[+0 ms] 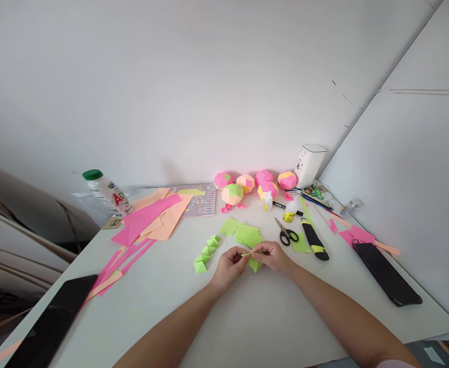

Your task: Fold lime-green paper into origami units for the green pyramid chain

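My left hand (pixel 231 266) and my right hand (pixel 273 256) meet at the middle of the white table, both pinching a small piece of green paper (pixel 247 254) between thumbs and fingers. More green paper shows just below my right fingers, partly hidden. Right behind my hands lie green paper squares (pixel 248 234), stacked unevenly, and a single green square (pixel 229 226). To the left of my left hand, folded green paper units (pixel 208 252) stand in a row. Black-handled scissors (pixel 288 236) rest beyond my right hand, near a green paper piece (pixel 300 243).
Paper balls (pixel 232 194) line the wall behind glue bottles (pixel 290 211). A utility knife (pixel 315 240) and black phone (pixel 387 273) lie right. Pink and peach sheets (pixel 147 220), a white bottle (pixel 109 193) and a black flat device (pixel 51 322) are left. A white container (pixel 309 166) stands back right.
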Motion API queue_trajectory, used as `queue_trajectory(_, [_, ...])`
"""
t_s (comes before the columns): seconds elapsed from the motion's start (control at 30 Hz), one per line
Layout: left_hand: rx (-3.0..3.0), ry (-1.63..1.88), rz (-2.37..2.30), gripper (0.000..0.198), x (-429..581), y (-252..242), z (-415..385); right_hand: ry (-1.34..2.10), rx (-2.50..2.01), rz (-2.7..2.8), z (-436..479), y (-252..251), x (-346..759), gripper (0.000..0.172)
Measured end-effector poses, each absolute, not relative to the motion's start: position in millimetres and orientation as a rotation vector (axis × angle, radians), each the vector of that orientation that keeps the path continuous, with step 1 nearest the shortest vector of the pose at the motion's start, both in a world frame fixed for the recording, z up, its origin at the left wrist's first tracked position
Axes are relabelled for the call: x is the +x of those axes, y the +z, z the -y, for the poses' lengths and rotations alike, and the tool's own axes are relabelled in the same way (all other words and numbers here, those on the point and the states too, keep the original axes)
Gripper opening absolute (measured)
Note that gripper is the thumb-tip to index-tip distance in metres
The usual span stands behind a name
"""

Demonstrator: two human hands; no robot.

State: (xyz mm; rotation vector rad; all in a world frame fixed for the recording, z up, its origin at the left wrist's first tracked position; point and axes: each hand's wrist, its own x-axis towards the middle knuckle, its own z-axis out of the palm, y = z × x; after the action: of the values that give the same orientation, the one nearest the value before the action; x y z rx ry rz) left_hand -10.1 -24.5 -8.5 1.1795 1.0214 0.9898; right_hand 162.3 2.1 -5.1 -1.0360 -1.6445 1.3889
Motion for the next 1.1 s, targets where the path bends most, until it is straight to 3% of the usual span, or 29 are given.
queue_trajectory(0.6, [1.056, 1.084, -1.061, 0.017, -12, -10, 23, 1.446, -1.061, 1.542, -4, -13, 163, 0.031])
queue_trajectory(0.87, [1.016, 1.155, -0.989, 0.023, -13, -5, 23, 1.472, -1.065, 1.494, -5, -12, 165, 0.030])
queue_trajectory(1.1, [1.189, 0.975, -1.000, 0.029, -10, -9, 25, 1.368, -1.067, 1.706, -4, -15, 165, 0.022])
